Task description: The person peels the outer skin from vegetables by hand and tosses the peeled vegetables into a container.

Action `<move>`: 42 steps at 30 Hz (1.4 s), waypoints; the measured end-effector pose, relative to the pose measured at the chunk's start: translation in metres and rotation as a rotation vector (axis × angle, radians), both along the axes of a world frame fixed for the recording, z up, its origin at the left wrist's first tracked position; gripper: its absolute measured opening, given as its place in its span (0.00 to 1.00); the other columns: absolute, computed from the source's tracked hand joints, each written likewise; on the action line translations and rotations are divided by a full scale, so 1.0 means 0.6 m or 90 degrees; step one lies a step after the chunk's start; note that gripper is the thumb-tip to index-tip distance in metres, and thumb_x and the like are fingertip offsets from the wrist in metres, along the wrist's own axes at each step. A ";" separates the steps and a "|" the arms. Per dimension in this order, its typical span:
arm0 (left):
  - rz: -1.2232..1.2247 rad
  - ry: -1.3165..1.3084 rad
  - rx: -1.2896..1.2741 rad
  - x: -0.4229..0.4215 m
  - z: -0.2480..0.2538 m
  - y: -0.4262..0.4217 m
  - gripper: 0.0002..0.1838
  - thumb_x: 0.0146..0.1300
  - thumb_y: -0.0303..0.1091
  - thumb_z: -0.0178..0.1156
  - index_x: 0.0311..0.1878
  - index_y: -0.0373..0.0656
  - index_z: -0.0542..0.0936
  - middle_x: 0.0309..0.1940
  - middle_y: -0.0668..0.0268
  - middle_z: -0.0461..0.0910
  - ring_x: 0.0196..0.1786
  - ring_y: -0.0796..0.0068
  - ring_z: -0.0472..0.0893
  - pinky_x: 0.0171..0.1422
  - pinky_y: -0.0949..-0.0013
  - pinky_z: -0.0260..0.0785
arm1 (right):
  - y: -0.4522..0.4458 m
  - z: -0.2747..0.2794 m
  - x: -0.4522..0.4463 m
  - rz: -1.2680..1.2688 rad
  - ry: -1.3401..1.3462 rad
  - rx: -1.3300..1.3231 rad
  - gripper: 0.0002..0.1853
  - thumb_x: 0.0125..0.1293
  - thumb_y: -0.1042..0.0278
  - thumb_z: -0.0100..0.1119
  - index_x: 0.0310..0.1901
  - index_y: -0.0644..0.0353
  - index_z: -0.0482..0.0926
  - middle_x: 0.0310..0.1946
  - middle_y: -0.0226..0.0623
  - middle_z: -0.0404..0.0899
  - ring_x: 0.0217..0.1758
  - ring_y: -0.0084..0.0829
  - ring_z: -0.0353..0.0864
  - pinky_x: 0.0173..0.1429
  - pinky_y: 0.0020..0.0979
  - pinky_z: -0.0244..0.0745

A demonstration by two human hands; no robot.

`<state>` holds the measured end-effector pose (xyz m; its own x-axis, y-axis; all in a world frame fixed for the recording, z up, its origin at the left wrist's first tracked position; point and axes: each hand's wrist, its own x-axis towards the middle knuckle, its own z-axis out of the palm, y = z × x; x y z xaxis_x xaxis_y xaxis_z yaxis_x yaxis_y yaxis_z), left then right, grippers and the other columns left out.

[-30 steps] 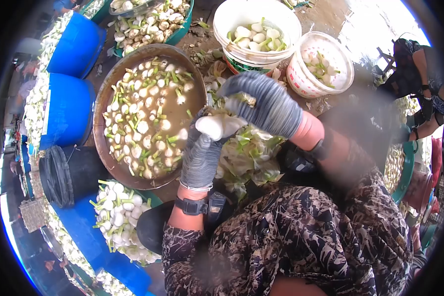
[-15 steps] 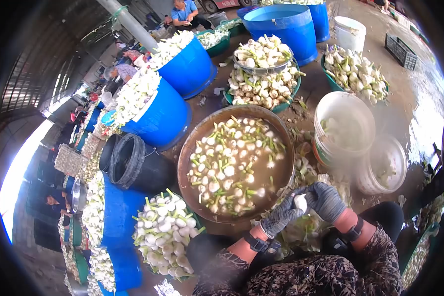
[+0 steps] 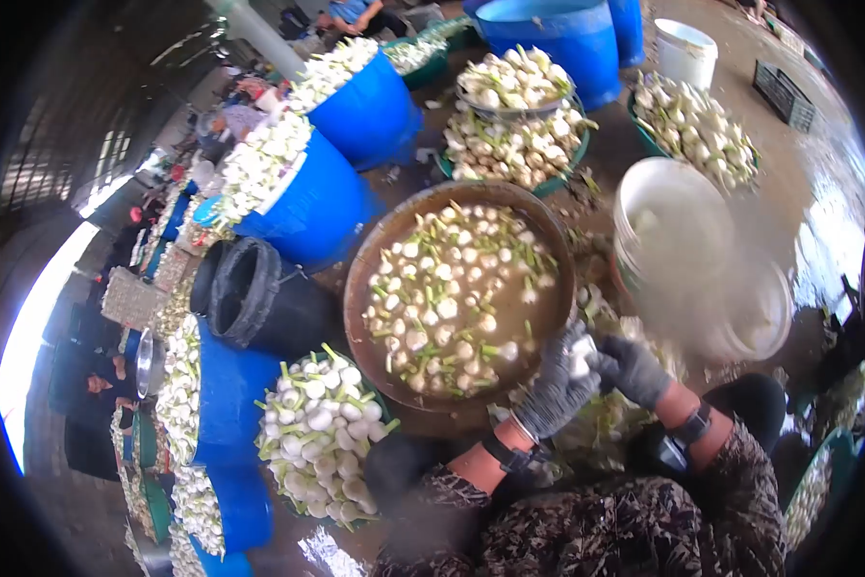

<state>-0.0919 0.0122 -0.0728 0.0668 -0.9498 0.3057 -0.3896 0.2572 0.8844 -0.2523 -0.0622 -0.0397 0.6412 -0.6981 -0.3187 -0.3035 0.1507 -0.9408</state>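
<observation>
Brown floor (image 3: 737,91) is surrounding a round brown basin (image 3: 357,288); beside it, the grey-gloved left hand (image 3: 558,387) is gripping a white bulb (image 3: 583,356), the grey-gloved right hand (image 3: 636,371) curling, grip unclear.

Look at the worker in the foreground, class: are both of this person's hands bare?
No: the left hand and the right hand are both covered by dark grey gloves.
</observation>
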 end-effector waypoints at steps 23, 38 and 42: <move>-0.030 -0.056 0.085 -0.041 -0.008 -0.023 0.29 0.70 0.37 0.56 0.70 0.37 0.63 0.62 0.61 0.72 0.64 0.68 0.71 0.71 0.66 0.61 | -0.075 -0.070 -0.069 -0.133 -0.263 0.190 0.11 0.71 0.60 0.55 0.43 0.58 0.81 0.34 0.31 0.83 0.36 0.20 0.80 0.40 0.23 0.77; 0.016 0.407 0.214 0.009 -0.005 0.014 0.18 0.70 0.23 0.55 0.62 0.37 0.71 0.55 0.64 0.78 0.57 0.79 0.76 0.65 0.73 0.69 | -0.342 -0.009 -0.126 -0.488 0.533 -0.914 0.17 0.64 0.57 0.64 0.51 0.56 0.79 0.40 0.44 0.84 0.43 0.43 0.84 0.47 0.35 0.78; 0.053 0.437 0.205 0.032 0.003 0.026 0.17 0.70 0.23 0.55 0.61 0.37 0.72 0.54 0.65 0.78 0.55 0.79 0.77 0.63 0.73 0.70 | -0.263 -0.059 0.100 -0.066 0.113 -0.622 0.17 0.64 0.59 0.62 0.53 0.52 0.80 0.46 0.44 0.82 0.50 0.42 0.81 0.55 0.37 0.76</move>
